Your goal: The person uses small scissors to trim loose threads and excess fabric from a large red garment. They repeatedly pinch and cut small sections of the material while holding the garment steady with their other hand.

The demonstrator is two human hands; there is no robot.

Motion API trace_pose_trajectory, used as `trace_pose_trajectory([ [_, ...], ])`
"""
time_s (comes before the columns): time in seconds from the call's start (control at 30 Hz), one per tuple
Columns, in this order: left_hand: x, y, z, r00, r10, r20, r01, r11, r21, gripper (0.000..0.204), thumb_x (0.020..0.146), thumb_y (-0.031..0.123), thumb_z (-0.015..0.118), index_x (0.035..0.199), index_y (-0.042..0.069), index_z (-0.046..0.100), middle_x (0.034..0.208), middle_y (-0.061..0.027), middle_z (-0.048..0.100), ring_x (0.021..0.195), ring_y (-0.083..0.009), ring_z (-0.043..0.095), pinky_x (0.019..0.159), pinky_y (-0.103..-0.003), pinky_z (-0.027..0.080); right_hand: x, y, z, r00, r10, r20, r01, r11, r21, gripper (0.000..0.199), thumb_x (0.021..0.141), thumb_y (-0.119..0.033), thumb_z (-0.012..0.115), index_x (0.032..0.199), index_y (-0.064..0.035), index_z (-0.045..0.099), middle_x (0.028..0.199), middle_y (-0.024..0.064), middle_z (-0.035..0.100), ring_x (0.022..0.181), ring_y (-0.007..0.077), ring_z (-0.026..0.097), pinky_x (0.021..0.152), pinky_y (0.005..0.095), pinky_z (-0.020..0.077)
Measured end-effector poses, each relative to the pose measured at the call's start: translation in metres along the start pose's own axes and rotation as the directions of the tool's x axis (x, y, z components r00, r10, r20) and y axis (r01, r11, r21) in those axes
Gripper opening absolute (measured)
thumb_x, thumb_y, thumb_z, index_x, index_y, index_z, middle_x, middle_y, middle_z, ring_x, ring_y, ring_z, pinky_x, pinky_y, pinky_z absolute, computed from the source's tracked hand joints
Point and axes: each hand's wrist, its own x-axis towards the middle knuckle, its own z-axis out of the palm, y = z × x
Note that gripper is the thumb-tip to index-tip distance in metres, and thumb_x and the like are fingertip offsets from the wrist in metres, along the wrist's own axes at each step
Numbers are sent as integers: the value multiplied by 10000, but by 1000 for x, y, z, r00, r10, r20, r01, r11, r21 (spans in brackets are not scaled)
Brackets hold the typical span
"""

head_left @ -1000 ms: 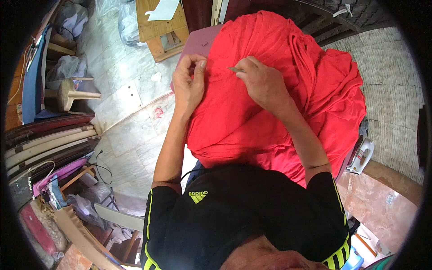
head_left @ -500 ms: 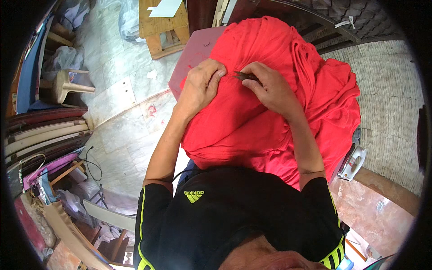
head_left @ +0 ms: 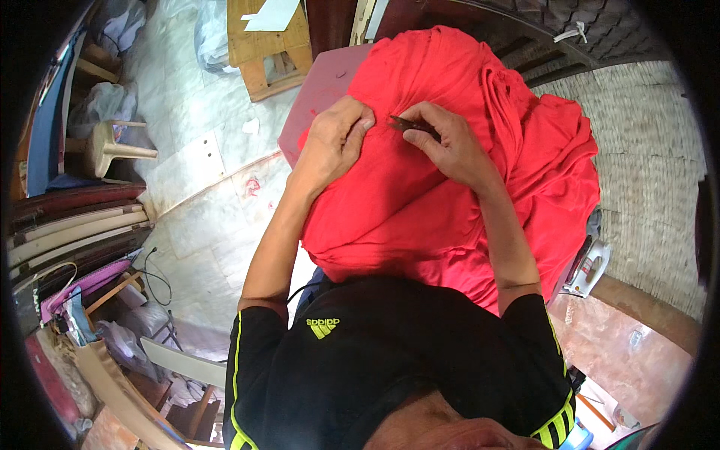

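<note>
A large red cloth (head_left: 397, 214) lies heaped in folds over a dull pink tabletop (head_left: 311, 90) and hangs down toward my body. My left hand (head_left: 334, 142) is closed on the cloth near its far left side, thumb pressed against the curled fingers. Close by on the right, my right hand (head_left: 456, 150) grips small dark thread snips (head_left: 412, 126). Their tips point left toward my left hand, just over the cloth. Whether the blades touch a thread is too small to tell.
A white iron (head_left: 589, 268) stands beside the table at the right, by a woven mat (head_left: 649, 157). Beyond the table's far left corner is a wooden stool (head_left: 259, 49) with white paper (head_left: 276, 15). A cream plastic stool (head_left: 109, 150) and stacked boards (head_left: 82, 229) line the left.
The view has shifted slightly. My right hand and the snips have moved very little, with the blades near the same spot. My left hand keeps its hold on the cloth.
</note>
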Motion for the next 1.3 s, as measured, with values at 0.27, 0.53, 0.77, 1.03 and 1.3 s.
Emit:
trace_pose_trajectory([
  [0.27, -1, 9, -2, 998, -57, 36, 62, 983, -172, 97, 871, -15, 652, 967, -7, 645, 880, -173, 634, 829, -329, 638, 736, -380, 509, -3, -3, 9, 996, -16, -87, 7, 994, -105, 184, 921, -138, 634, 1068, -29, 609, 967, 150, 653, 929, 337, 658, 820, 426, 516],
  [0.53, 4, 4, -1, 999, -51, -11, 50, 998, -46, 33, 913, 21, 658, 911, -11, 662, 824, -101, 654, 751, -203, 624, 722, -298, 491, -4, -3, -3, 1000, 27, -4, -27, 999, 17, 165, 946, -152, 619, 1058, -31, 609, 965, 158, 662, 925, 333, 667, 818, 417, 521],
  [0.77, 3, -11, 0, 944, -130, -304, 119, 991, -56, 112, 904, -20, 644, 1015, -18, 653, 822, -97, 652, 733, -174, 608, 693, -295, 497, -6, -2, 17, 991, -22, -130, -10, 971, -240, 160, 943, -89, 616, 1098, -49, 610, 931, 111, 591, 839, 224, 620, 754, 340, 485],
  [1.03, 10, 13, 4, 989, -120, 81, 129, 985, -112, 269, 786, 51, 802, 1037, 7, 717, 876, -110, 685, 765, -181, 630, 698, -301, 504, -7, 4, 11, 950, -53, -307, 4, 987, -158, 213, 875, -97, 696, 1060, -36, 611, 997, 99, 567, 873, 209, 592, 773, 331, 480],
  [1.3, 17, 31, -1, 978, -181, 101, 183, 983, -8, 126, 785, 42, 809, 891, 1, 754, 797, -86, 683, 708, -171, 627, 654, -303, 490, -14, 14, 0, 979, -6, -203, -13, 996, -91, 168, 854, -80, 709, 959, 2, 606, 873, 86, 576, 757, 176, 574, 684, 313, 455],
])
